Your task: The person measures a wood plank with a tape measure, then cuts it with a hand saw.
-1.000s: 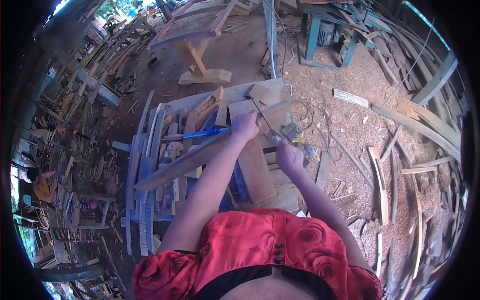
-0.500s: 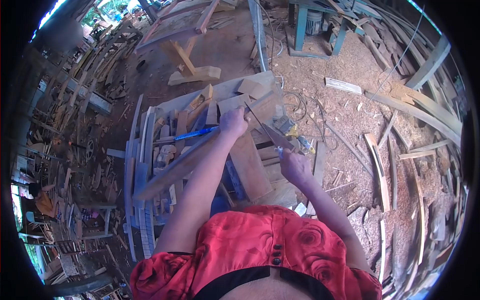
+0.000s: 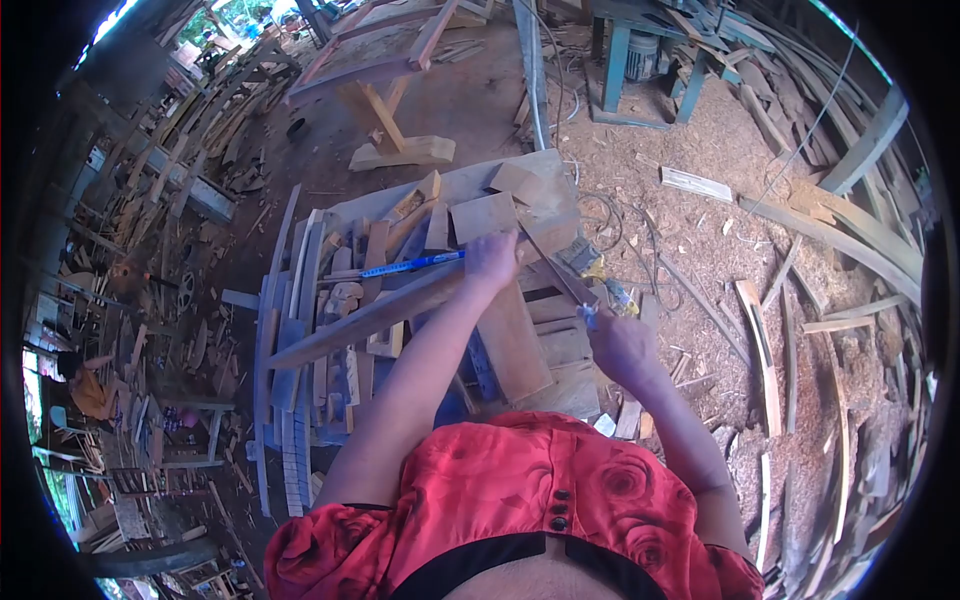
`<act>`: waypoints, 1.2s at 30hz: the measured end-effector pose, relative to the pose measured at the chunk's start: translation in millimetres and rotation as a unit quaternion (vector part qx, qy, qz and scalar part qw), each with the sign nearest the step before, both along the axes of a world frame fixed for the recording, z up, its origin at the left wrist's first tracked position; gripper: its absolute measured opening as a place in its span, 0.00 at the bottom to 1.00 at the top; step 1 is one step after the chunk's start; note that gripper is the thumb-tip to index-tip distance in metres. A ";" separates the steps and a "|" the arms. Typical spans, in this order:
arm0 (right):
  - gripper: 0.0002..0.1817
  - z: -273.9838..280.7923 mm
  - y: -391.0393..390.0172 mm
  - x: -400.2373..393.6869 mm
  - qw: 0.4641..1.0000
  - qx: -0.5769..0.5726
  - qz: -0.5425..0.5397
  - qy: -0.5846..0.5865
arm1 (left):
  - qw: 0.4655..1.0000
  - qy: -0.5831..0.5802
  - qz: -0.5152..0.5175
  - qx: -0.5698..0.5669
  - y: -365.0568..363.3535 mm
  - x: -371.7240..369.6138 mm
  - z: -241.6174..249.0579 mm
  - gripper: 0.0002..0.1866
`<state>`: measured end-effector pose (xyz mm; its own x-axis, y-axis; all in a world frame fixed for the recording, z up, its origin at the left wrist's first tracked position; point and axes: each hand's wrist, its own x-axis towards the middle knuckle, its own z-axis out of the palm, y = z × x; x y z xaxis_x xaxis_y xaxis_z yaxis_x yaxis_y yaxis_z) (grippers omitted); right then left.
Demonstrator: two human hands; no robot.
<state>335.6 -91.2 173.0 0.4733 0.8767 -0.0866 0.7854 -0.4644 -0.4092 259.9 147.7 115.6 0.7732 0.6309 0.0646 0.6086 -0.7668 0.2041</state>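
Observation:
My left hand (image 3: 493, 258) is closed around the upper end of a long wooden plank (image 3: 370, 317), which slants down to the left across the workbench. In my right hand (image 3: 622, 345) is the handle of a handsaw (image 3: 560, 272). Its blade points up and left, with the tip close to my left fingers; whether the teeth touch the plank cannot be made out. Below my left hand lies a wide board (image 3: 515, 345). A blue-handled tool (image 3: 410, 265) rests just left of my left hand, and a squarish wood block (image 3: 483, 217) lies beyond it.
Offcuts and wood strips crowd the workbench (image 3: 385, 203). A yellow-and-grey power tool (image 3: 585, 260) sits by its right edge, with a cable (image 3: 655, 265) on the sawdust floor. Farther off stand a wooden frame (image 3: 385, 130) and a green machine stand (image 3: 615, 75).
The saw and my right hand have drawn back slightly to the right. My left hand has shifted a little right, still on the plank. The whole view has moved slightly.

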 end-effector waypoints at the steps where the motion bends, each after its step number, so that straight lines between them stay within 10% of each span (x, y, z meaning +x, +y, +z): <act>1: 0.10 7.5 -7.1 -3.5 1.000 -0.020 0.013 0.005 | 1.000 -0.020 -0.015 0.015 -5.5 -2.7 -10.2 0.14; 7: 0.09 -37.7 -73.2 -22.2 0.999 -0.044 -0.010 0.015 | 0.998 -0.036 -0.028 0.048 -59.2 -23.1 -45.3 0.07; 16: 0.09 -153.5 -120.3 -45.8 0.995 -0.008 -0.075 0.069 | 0.998 0.031 -0.031 0.053 -97.6 -35.2 -73.1 0.37; 36: 0.12 -123.9 -88.1 -23.8 0.987 0.115 -0.083 0.081 | 0.981 0.168 0.041 -0.086 -75.9 -32.3 -70.8 0.69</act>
